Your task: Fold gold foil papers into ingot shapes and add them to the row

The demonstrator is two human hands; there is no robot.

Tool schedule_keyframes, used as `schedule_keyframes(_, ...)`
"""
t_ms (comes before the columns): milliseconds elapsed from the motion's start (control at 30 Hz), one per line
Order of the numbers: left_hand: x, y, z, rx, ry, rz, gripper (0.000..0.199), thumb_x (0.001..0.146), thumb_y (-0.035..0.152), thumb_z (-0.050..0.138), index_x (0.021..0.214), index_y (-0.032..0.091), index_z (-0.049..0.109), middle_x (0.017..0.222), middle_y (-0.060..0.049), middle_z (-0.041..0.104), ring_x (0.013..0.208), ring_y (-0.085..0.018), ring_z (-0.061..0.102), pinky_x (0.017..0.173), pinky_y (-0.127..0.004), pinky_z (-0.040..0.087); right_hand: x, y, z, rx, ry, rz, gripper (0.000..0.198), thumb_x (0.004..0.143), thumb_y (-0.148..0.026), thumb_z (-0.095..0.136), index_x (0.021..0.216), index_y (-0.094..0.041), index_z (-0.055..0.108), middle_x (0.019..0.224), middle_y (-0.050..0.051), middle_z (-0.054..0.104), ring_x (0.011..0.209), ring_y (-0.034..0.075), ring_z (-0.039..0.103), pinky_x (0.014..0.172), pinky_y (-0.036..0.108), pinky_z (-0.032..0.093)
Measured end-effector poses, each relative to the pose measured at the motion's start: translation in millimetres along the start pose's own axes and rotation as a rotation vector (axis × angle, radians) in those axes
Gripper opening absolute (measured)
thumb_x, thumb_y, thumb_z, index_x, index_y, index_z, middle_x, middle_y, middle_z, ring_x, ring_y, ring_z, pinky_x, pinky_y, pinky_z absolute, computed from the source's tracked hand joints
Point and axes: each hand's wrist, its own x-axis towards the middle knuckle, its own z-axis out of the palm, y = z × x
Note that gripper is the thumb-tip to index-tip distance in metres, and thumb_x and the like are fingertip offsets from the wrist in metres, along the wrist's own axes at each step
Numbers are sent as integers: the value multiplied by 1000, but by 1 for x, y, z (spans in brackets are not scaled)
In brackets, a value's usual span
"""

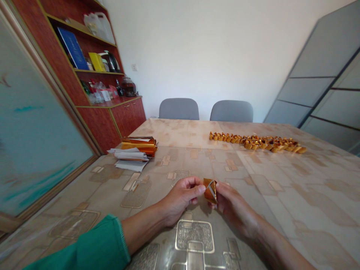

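Clock bearings from the folded gold piece (209,189), which is held up over the near part of the table: left hand (180,200), nine o'clock, thumb and fingers narrowed on the piece's left edge; right hand (230,202), between three and four, thumb and fingertips closed on its right edge. Handling, as judged: light, even pinch from both sides, corners aligned, creases pressed crisp without crushing the hollow form. Surface: table (180,129), patterned covering of beige and brown blocks; gold-and-white sheets (132,165), loosely stacked, ten o'clock; finished-looking gold pieces (267,144), clustered in rows, between one and two. Room: frosted panel (42,142), between nine and ten; red-brown shelving (95,71), between ten and eleven, stocked; two grey chairs (179,108), eleven and past twelve; white wall (197,48), twelve; grey panelled unit (312,60), between one and two.
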Motion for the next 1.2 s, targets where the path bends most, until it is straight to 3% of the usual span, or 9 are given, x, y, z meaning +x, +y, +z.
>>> schedule_keyframes(133, -5, 0, 1, -109, -92, -62, 42, 65, 43, 90, 80, 13, 64, 74, -1, 59, 62, -9, 47, 57, -22, 27, -3, -5, 0, 81, -93, 115, 37, 78, -52, 79, 78, -18, 64, 59, -5, 49, 51, 8, 37, 49, 20, 34)
schedule_keyframes(300, -9, 0, 3, -319, -184, -152, 37, 66, 31, 92, 83, 12, 65, 66, 5, 43, 57, -5, 35, 51, -17, 24, -5, -11, -2, 213, -254, 189, 32, 83, -46, 77, 77, -19, 60, 40, -15, 30, 35, 3, 10, 33, 16, 13)
schedule_keyframes(467, -10, 1, 3, -568, -180, -252, 28, 67, 13, 88, 77, 9, 62, 69, 3, 45, 54, -3, 40, 47, -14, 25, -6, -12, 0, 212, -224, 139, 35, 83, -44, 77, 71, -20, 56, 37, -16, 31, 30, 2, 11, 31, 16, 14)
schedule_keyframes(600, -12, 1, 2, -682, -174, -282, 20, 69, 2, 80, 75, 7, 61, 65, 4, 45, 46, 1, 34, 40, -10, 18, -6, -9, 0, 148, -212, 123, 35, 85, -46, 76, 75, -19, 56, 38, -15, 37, 30, 1, 14, 31, 15, 14)
schedule_keyframes(867, -10, 4, 1, -648, -224, -223, 17, 73, 4, 78, 77, 6, 62, 62, 5, 43, 41, 3, 27, 36, -7, 16, -7, -8, -2, 116, -236, 116, 34, 86, -51, 73, 88, -18, 65, 37, -15, 38, 28, 2, 12, 30, 14, 15)
schedule_keyframes(1033, -9, 0, 2, -646, -249, -221, 23, 70, 9, 85, 81, 6, 65, 63, 5, 46, 44, 2, 34, 39, -7, 24, -6, -9, -5, 209, -303, 133, 28, 86, -45, 74, 91, -19, 66, 38, -16, 34, 29, 2, 11, 29, 13, 18)
schedule_keyframes(1200, -9, -1, 3, -644, -247, -222, 37, 71, 6, 85, 103, 17, 70, 72, 2, 59, 45, 0, 43, 42, -9, 31, -4, -11, -5, 202, -296, 152, 23, 86, -39, 76, 88, -18, 64, 39, -15, 37, 30, 2, 15, 30, 12, 18)
